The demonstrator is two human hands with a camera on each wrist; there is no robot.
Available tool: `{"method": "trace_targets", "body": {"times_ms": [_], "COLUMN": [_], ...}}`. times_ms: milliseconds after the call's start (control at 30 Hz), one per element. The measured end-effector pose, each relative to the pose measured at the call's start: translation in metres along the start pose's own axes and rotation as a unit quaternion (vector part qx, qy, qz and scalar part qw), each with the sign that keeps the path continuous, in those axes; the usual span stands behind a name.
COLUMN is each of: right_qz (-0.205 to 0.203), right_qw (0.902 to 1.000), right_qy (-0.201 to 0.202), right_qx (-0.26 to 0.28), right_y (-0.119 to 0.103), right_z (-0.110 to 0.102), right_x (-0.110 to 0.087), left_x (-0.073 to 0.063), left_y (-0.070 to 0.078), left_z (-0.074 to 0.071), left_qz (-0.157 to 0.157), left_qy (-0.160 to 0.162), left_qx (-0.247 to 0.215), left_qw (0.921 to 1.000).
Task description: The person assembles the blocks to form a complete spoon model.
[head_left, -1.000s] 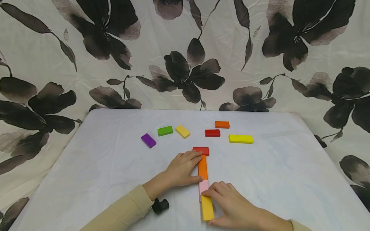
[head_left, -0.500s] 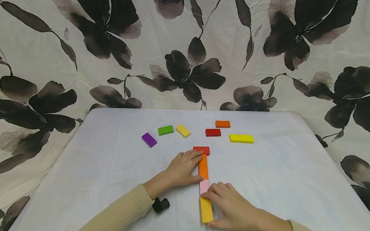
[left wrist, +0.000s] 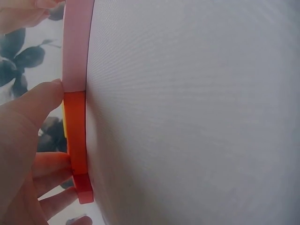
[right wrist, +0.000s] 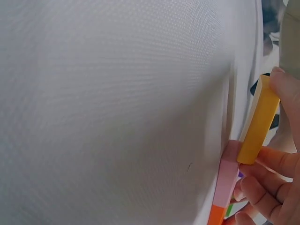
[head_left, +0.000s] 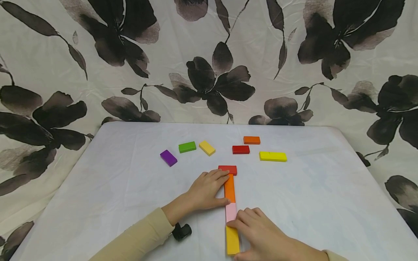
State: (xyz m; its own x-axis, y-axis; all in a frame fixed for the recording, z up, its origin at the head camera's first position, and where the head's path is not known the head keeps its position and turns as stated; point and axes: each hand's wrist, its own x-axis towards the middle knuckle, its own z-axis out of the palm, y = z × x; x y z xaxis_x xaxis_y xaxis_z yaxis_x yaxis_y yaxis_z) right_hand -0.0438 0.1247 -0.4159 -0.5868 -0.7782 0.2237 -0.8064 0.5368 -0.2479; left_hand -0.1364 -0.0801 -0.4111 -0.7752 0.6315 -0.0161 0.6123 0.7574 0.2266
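Note:
A red block (head_left: 228,170) lies crosswise at the far end of a row, followed by an orange block (head_left: 230,190) and a pink block (head_left: 230,211). My left hand (head_left: 204,192) rests along the row's left side. Its thumb touches where orange meets pink, and its fingertips lie by the red block. My right hand (head_left: 258,232) pinches a dark yellow block (right wrist: 262,124) by its two ends, thumb at the near one. In the right wrist view that block slants up off the table, its lower end at the pink block's near end.
Beyond the row lie loose blocks: purple (head_left: 168,158), green (head_left: 187,147), pale yellow (head_left: 207,148), red (head_left: 240,149), orange (head_left: 251,140) and bright yellow (head_left: 273,156). A black object (head_left: 181,232) shows beside the left sleeve. A floral cloth (head_left: 209,90) hangs behind the white table.
My right hand has drawn the dark yellow block slightly toward me, so more of the pink block shows. The left hand and the loose blocks stay where they were.

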Motion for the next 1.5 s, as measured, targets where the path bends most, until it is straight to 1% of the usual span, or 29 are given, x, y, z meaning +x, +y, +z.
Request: {"method": "trace_targets", "body": {"times_ms": [267,400,500,700,933,1100,1200,1500], "right_qz": [0.005,0.013,0.016,0.003,0.001,-0.014,-0.02,-0.009], "right_qw": [0.9999,0.9996,0.9996,0.9999,0.9997,0.9996,0.9993,0.9985], "right_qy": [-0.008,-0.022,-0.025,-0.008,-0.019,0.003,0.008,-0.027], "right_qx": [-0.014,-0.008,0.0,-0.012,-0.014,-0.026,-0.032,-0.046], "right_y": [-0.0006,-0.0007,-0.0005,-0.0001,-0.0011,-0.0003,0.0003,0.001], "right_z": [0.0016,0.0018,0.0027,0.0062,0.0065,0.0065,0.0067,0.003], "right_x": [0.0006,0.0008,0.0007,0.0001,0.0,-0.0005,-0.001,-0.003], "left_x": [0.0015,0.0019,0.0023,0.0032,0.0028,0.0026,0.0026,0.0028], "left_y": [0.0003,0.0,-0.0006,-0.0006,-0.0012,-0.0016,-0.0018,-0.0021], "left_z": [-0.0007,-0.0009,-0.0014,-0.0024,-0.0026,-0.0022,-0.0019,-0.002], "left_qz": [-0.006,-0.007,-0.008,-0.008,-0.006,-0.003,-0.001,0.001], "left_qy": [-0.005,-0.007,-0.007,-0.01,-0.011,-0.007,-0.005,-0.002], "left_qx": [0.001,0.002,0.0,-0.006,-0.004,-0.004,-0.004,-0.003], "left_qw": [1.0,0.9999,0.9999,0.9999,0.9999,1.0,1.0,1.0]}}
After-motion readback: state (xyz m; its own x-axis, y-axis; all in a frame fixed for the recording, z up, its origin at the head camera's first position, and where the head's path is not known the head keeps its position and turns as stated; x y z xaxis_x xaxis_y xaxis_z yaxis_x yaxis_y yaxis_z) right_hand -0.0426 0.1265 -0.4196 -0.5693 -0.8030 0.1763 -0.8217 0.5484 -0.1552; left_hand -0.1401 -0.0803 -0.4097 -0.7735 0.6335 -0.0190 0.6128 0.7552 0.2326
